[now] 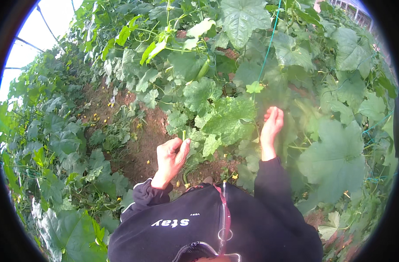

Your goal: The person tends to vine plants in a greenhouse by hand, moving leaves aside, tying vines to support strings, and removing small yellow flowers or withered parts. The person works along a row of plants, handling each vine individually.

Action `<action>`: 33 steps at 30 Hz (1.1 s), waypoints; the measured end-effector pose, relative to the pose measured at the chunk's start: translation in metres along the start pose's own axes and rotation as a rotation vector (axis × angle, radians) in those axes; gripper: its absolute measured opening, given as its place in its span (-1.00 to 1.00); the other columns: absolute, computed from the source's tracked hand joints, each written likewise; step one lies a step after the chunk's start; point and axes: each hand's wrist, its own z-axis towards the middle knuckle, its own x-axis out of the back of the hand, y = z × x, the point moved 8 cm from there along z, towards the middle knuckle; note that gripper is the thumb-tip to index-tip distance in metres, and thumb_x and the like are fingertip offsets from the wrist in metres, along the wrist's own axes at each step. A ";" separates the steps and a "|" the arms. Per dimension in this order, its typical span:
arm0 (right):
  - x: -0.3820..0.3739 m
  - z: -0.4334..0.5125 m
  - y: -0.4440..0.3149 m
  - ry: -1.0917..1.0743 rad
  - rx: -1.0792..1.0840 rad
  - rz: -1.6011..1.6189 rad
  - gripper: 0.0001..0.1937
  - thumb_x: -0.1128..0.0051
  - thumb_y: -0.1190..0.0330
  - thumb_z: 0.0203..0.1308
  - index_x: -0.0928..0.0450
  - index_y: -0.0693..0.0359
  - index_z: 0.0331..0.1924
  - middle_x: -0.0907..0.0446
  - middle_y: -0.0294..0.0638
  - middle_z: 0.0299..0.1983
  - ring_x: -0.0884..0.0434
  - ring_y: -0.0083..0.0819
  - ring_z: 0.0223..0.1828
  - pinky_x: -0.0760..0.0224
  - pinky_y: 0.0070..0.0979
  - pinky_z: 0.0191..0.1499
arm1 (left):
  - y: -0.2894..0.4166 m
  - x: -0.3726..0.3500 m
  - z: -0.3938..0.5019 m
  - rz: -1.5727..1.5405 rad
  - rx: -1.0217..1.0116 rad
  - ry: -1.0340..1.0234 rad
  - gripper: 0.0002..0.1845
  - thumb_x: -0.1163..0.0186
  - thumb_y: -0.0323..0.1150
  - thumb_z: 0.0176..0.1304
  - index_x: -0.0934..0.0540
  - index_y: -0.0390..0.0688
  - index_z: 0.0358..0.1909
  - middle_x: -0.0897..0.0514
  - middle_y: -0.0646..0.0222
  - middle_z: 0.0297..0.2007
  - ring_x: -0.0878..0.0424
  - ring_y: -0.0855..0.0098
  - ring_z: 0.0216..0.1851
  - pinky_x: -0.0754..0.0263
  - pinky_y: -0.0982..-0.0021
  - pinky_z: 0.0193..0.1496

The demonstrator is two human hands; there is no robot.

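Note:
My left hand (172, 155) is closed in a loose fist, thumb up, around a short cut-looking green stalk (184, 134) whose end sticks out above the fingers. Just below it hangs a slim green gourd (185, 177) with a yellow tip; whether it joins the stalk is hidden. My right hand (271, 129) is raised among the vines, fingers curled, beside a broad mottled leaf (234, 119). Its fingertips face away from me, so I cannot see anything in them. A teal string (270, 46) runs down to a small bright leaf (254, 87) above that hand.
Another green gourd (203, 69) hangs in the foliage ahead. Large leaves (334, 160) crowd the right side. A bare soil path (150, 144) with fallen yellow flowers lies to the left, bordered by a further row of vines (60, 140). More teal string (378, 122) crosses at right.

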 end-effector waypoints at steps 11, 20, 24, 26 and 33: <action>-0.297 0.126 -0.078 -0.653 0.011 -0.172 -0.60 0.16 0.26 0.28 -0.35 0.14 0.17 -0.55 -0.24 -0.10 -0.47 -0.46 -0.11 -0.32 -0.42 -0.07 | -0.178 -0.028 0.015 -0.188 0.361 -0.136 -0.73 -0.13 -0.28 0.23 -0.47 -0.28 -0.50 -0.45 0.30 -0.67 -0.32 0.56 -0.60 -0.27 0.45 -0.44; -0.314 0.064 -0.050 -0.960 -0.154 -0.203 -0.81 -0.17 0.36 0.11 -0.57 0.23 -0.20 -0.58 -0.39 -0.41 -0.48 -0.66 -0.49 -0.31 -0.65 -0.48 | -0.237 -0.064 -0.004 -0.113 0.445 -0.176 -0.75 -0.11 -0.25 0.21 -0.54 -0.27 -0.40 -0.50 0.09 -0.58 -0.47 0.20 -0.52 -0.33 0.28 -0.40; -0.286 0.039 -0.057 -0.739 -0.237 -0.071 -0.86 -0.16 0.42 0.10 -0.56 0.28 -0.28 -0.55 -0.36 -0.49 -0.43 -0.67 -0.59 -0.23 -0.73 -0.62 | -0.234 -0.062 -0.008 0.047 0.452 -0.176 -0.74 -0.12 -0.22 0.18 -0.55 -0.25 -0.41 -0.56 0.05 -0.51 -0.55 0.05 -0.39 -0.38 0.21 -0.34; -0.276 0.029 -0.049 -0.695 -0.390 0.084 -0.89 -0.10 0.41 0.13 -0.55 0.27 -0.32 -0.52 -0.35 -0.51 -0.37 -0.66 -0.62 -0.18 -0.74 -0.66 | -0.234 -0.060 -0.010 0.070 0.463 -0.185 -0.75 -0.12 -0.22 0.17 -0.55 -0.24 -0.41 -0.57 0.05 -0.48 -0.55 0.04 -0.37 -0.40 0.20 -0.32; -0.271 0.004 -0.019 -0.646 -0.747 0.362 -0.93 0.08 0.43 0.21 -0.44 0.20 -0.29 -0.44 -0.31 -0.51 -0.38 -0.58 -0.60 -0.21 -0.66 -0.63 | -0.237 -0.052 -0.035 0.058 0.374 -0.139 -0.78 -0.16 -0.23 0.14 -0.59 -0.20 -0.35 -0.60 0.07 -0.41 -0.58 0.06 -0.31 -0.44 0.24 -0.26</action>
